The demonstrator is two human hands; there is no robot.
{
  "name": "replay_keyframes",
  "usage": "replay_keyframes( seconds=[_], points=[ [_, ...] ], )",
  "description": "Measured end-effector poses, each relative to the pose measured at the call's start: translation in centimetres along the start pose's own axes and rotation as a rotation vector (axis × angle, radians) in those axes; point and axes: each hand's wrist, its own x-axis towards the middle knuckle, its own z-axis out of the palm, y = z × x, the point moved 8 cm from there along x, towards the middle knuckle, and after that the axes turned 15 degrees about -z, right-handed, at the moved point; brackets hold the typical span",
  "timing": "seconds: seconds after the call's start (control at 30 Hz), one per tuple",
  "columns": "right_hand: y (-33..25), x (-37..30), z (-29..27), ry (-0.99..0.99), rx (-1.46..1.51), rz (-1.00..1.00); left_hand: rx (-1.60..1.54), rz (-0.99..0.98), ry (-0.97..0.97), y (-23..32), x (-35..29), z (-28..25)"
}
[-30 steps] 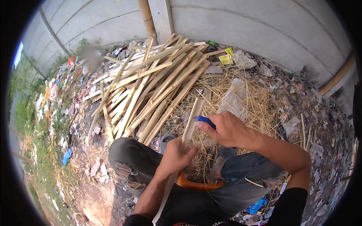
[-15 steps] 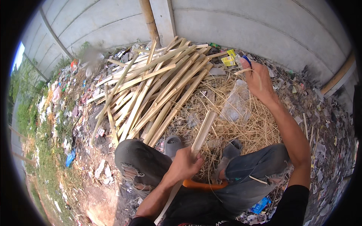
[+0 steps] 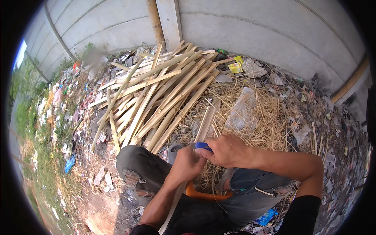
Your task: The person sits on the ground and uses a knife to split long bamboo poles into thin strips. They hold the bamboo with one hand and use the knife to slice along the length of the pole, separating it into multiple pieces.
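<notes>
My left hand [image 3: 185, 163] is closed around a split bamboo strip [image 3: 206, 122] held between my knees. The strip's upper end points away from me, and its lower part passes beneath my left forearm toward the lower edge. My right hand [image 3: 230, 150] grips a blue-handled knife [image 3: 203, 146] against the strip, right beside my left thumb. The knife's blade is mostly hidden by my fingers. Beyond my left knee lies a big pile of split bamboo strips [image 3: 156, 94].
Thin bamboo shavings [image 3: 270, 117] cover the ground ahead, around a clear plastic bag [image 3: 242, 109]. A curved orange object [image 3: 205, 195] sits between my thighs. Litter and weeds spread to the left. A grey concrete wall [image 3: 254, 31] with a bamboo post [image 3: 155, 21] stands behind.
My right hand has come down from the far right with the knife and now meets the strip beside my left hand. A curled shaving at that hand is no longer visible.
</notes>
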Motion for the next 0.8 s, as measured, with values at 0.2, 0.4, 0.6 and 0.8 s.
replay_keyframes(
  seconds=[0.2,0.4,0.6,0.8],
  points=[
    [3.8,1.6,-4.0,0.181,-0.071,0.111,-0.128,0.042,0.105,-0.8,-0.4,-0.4],
    [1.7,0.5,-0.8,0.097,-0.14,-0.045,-0.12,0.058,0.064,-0.2,-0.4,-0.4],
    [4.2,0.5,-4.9,0.208,-0.036,0.091,-0.174,0.0,-0.018,-0.7,-0.9,0.2],
    [4.2,1.2,-2.9,0.151,-0.001,0.106,-0.126,-0.031,0.05,-0.7,-1.0,-0.7]
  ],
)
